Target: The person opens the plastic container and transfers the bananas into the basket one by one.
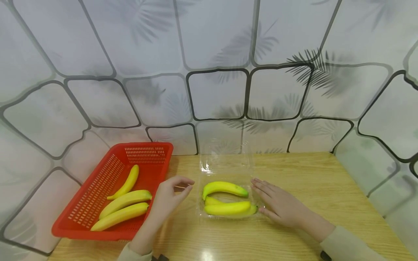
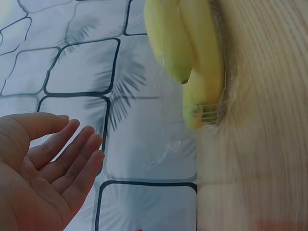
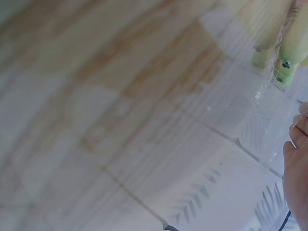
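Note:
Several yellow-green bananas (image 1: 225, 188) lie in a clear plastic clamshell box (image 1: 200, 214) at the middle of the table, its see-through lid (image 1: 225, 159) raised at the back. Just left of the box hovers my left hand (image 1: 169, 194), fingers loosely bent and nothing held; in the left wrist view its palm (image 2: 43, 187) is bare. My right hand (image 1: 281, 203) lies along the box's right side, fingers extended, fingertips right at the wall. At the edge of the right wrist view, part of that hand (image 3: 297, 168) shows near the banana ends (image 3: 286, 67).
A red plastic basket (image 1: 111, 235) stands on the left, with 3 bananas (image 1: 125, 201) inside. The wooden table (image 1: 294, 166) meets a patterned wall (image 1: 215, 94) at the back, and the wall covering continues on both sides.

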Tool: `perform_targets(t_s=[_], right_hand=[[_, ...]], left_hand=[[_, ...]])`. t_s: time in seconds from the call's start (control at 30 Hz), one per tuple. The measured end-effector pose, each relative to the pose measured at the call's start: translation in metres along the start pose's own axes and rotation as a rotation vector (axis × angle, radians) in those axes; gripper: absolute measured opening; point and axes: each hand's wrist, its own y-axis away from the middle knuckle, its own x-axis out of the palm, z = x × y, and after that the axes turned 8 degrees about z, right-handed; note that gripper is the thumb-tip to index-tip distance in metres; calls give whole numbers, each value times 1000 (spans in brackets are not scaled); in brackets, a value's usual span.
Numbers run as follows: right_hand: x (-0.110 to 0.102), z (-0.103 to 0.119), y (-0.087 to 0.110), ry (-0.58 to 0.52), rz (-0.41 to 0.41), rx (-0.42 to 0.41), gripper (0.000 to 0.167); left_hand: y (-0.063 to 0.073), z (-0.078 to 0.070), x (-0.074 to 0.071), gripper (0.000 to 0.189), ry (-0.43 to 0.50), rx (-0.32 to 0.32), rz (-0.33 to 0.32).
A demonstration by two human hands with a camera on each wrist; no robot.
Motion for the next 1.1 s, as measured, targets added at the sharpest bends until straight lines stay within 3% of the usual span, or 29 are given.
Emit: perform_targets(t_s=[0.63, 0.97, 1.1], right_hand=[[1, -2, 0, -11, -1, -4, 68], [2, -2, 0, -6, -3, -3, 68], [2, -2, 0, -8, -5, -5, 69]], left_hand=[[-6, 0, 30, 12, 26, 38, 130], [-5, -7, 44, 10, 48, 3, 187], [-6, -5, 50, 9, 28, 28, 208]])
